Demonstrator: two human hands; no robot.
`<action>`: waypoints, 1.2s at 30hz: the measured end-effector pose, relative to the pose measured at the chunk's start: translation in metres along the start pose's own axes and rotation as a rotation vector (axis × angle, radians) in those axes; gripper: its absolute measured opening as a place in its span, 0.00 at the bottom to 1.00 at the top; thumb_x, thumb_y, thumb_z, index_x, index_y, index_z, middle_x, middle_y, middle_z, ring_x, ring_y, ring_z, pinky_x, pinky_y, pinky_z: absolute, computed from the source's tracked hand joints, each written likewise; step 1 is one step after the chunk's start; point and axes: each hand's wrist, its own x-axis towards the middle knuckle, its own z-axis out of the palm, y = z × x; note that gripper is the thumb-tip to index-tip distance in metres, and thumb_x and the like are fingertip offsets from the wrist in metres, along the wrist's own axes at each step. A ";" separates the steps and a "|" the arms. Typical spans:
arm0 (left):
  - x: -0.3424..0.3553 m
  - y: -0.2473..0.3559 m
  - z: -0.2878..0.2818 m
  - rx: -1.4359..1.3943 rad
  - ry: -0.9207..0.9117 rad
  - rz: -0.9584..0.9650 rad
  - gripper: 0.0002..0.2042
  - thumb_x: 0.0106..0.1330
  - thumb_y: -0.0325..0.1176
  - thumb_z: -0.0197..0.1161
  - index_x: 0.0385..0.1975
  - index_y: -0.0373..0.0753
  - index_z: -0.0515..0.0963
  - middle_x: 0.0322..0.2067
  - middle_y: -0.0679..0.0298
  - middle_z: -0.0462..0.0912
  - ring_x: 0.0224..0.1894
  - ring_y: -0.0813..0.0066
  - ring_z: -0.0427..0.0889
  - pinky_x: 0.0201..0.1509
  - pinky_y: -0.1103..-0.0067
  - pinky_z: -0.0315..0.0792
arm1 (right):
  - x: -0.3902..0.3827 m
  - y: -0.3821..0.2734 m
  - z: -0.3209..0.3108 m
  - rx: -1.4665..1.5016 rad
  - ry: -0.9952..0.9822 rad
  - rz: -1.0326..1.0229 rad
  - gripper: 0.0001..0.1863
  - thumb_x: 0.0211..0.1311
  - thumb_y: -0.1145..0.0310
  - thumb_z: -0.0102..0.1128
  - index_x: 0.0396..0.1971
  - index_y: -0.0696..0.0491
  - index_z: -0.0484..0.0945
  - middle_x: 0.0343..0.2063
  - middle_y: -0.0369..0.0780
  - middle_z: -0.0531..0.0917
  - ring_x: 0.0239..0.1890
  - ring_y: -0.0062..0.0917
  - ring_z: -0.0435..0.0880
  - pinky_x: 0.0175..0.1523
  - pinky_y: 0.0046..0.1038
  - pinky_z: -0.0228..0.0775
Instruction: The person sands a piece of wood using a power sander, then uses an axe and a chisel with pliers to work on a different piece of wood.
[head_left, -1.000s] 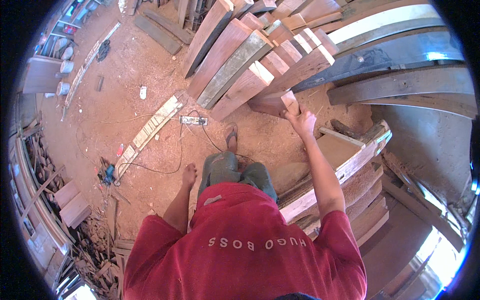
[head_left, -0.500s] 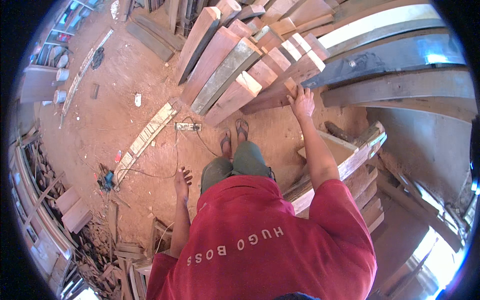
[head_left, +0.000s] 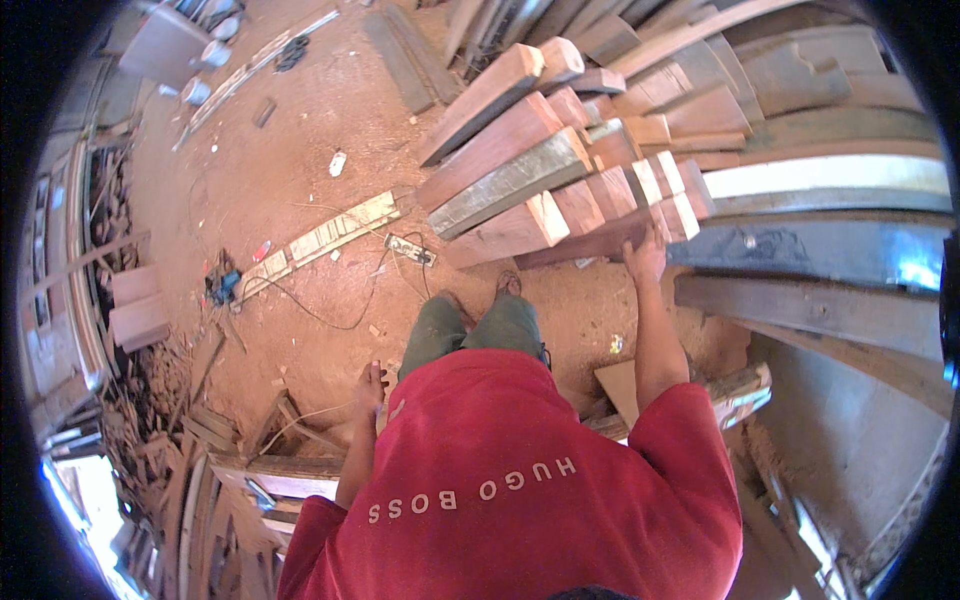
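Observation:
My right hand (head_left: 646,258) reaches forward to the near right end of a reddish-brown wooden beam (head_left: 590,243), low on the front of a stack. Its fingers are closed over the beam's end; the grip's underside is hidden. Just above it lie several thick squared timbers, among them a pinkish block (head_left: 610,192) and a grey weathered beam (head_left: 515,185). By my left thigh hangs my left hand (head_left: 371,388), its fingers loosely bent and apart, with nothing visible in it.
A power strip (head_left: 410,249) with a dark cable lies on the dusty floor beside a pale slatted board (head_left: 320,243). Left of it is a blue power tool (head_left: 222,284). Scrap wood (head_left: 150,480) piles up at the lower left. Long dark planks (head_left: 800,250) stretch to the right.
The view has turned, so the stack sits farther right and lower. My right hand stays at the brown beam's end, its fingers now more over it. My left hand still hangs low.

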 end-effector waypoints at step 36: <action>0.371 0.092 -0.415 -0.335 0.181 0.029 0.17 0.69 0.41 0.61 0.50 0.36 0.80 0.40 0.58 0.85 0.35 0.72 0.84 0.37 0.77 0.77 | -0.126 -0.498 0.119 0.379 -0.426 0.007 0.26 0.57 0.59 0.67 0.52 0.57 0.78 0.40 0.53 0.85 0.41 0.43 0.87 0.49 0.39 0.78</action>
